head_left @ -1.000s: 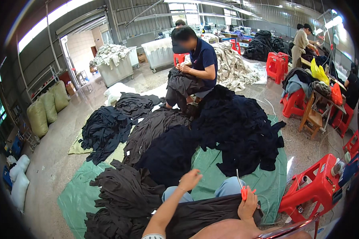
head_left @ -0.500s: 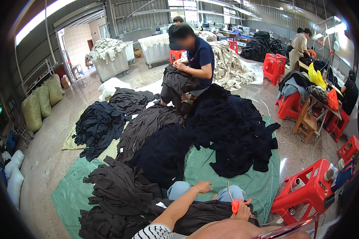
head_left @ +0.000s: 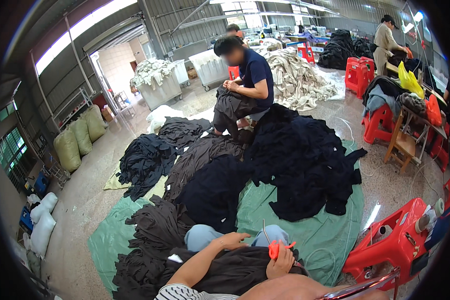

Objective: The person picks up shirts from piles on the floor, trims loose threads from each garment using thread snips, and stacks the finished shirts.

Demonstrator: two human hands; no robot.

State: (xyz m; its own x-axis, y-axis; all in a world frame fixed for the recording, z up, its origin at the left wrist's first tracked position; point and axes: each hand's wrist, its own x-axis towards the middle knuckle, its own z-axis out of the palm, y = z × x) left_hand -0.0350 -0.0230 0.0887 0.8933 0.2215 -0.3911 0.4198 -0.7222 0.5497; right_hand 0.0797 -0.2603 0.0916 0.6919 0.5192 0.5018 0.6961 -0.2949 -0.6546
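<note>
My right hand (head_left: pixel 281 261) is closed around the orange handle of an air blow gun (head_left: pixel 273 249), whose thin bent metal nozzle points up. Fingers stretched out, my left hand (head_left: pixel 234 241) hovers over or rests on dark cloth by my knees; I cannot tell if it touches. A dark grey-brown garment (head_left: pixel 230 272) lies across my lap, with a small white label at its left. Piles of similar brown garments (head_left: pixel 157 225) lie to the left. Navy garments (head_left: pixel 305 160) are heaped ahead on a green sheet (head_left: pixel 257 205).
A red stool (head_left: pixel 390 245) with spools and small items stands close on the right, near a pale hose (head_left: pixel 320 250). A co-worker (head_left: pixel 252 75) sits beyond the piles, handling brown cloth. Filled sacks (head_left: pixel 67 150) line the left wall; white bins (head_left: pixel 160 92) stand behind.
My head view has turned and tilted, so the room sits farther right in the picture. Both hands appear farther left; the blow gun stays in my right hand.
</note>
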